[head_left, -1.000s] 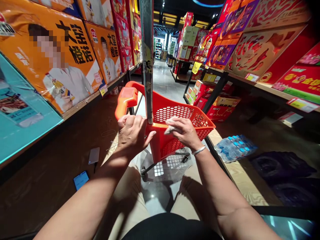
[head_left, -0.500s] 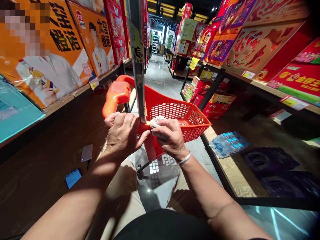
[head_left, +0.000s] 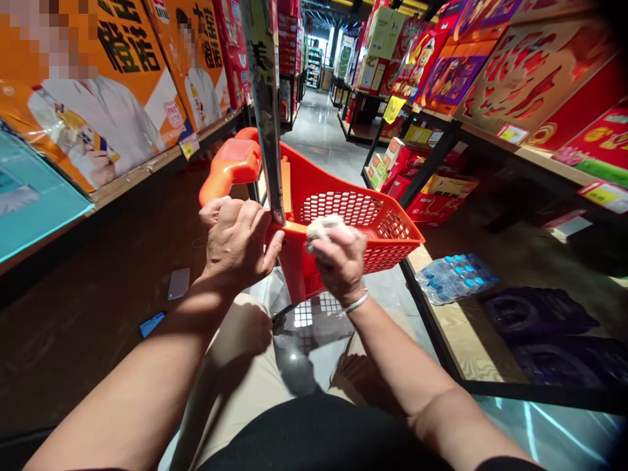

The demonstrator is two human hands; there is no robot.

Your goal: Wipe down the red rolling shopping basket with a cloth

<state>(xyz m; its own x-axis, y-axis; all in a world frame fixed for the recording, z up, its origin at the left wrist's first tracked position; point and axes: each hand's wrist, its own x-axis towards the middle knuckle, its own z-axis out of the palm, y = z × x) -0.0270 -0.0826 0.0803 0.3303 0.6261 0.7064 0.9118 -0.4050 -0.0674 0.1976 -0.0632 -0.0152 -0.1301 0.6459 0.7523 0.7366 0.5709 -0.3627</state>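
Observation:
An orange plastic shopping cart [head_left: 353, 209] stands on the aisle floor just in front of me, its handle [head_left: 230, 167] up at the left. A grey metal post [head_left: 265, 98] rises from its near rim. My left hand [head_left: 238, 242] is closed round the cart's rim at the foot of that post. My right hand [head_left: 338, 261], a bracelet on its wrist, is closed on a crumpled white cloth [head_left: 321, 227] held against the rim just right of the post. My knees show below.
Shelves line both sides: orange boxes [head_left: 122, 85] on the left, red gift boxes [head_left: 520, 78] on the right. A pack of water bottles [head_left: 454, 278] lies on the low right shelf [head_left: 456, 333]. A phone [head_left: 151, 324] and a grey device [head_left: 178, 283] lie on the low left shelf.
My right hand has drawn the cloth back along the rim towards the post and bunched it up. The left hand kept its grip. The view has shifted slightly.

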